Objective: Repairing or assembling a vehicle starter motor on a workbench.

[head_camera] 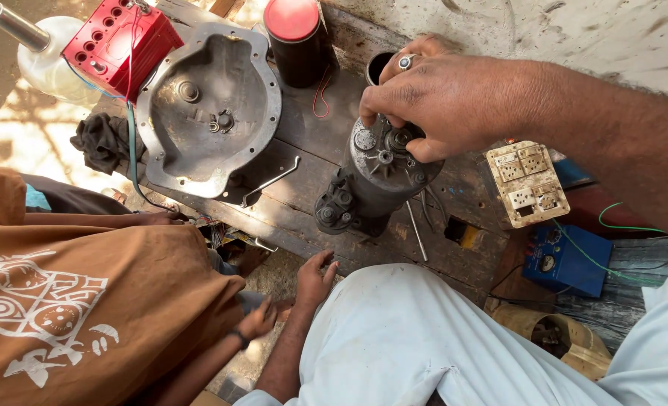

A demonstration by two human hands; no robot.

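The right hand (432,98) comes in from the right of the frame and rests on top of the grey motor (375,180) standing upright at the centre of the dark wooden worktop (304,218), its fingers (383,94) together, pinching a small part on the motor's top end. The left hand (315,278) hangs low at centre, just below the worktop's edge, fingers loosely apart and holding nothing. In the upper left of the frame lies a large grey metal cover (206,105), with a red battery (120,41) touching its upper left edge. A red-lidded can (294,41) stands at top centre. A cream switchboard (527,183) and blue box (567,259) sit right of the motor. A person in a brown shirt (86,301) fills the lower left.
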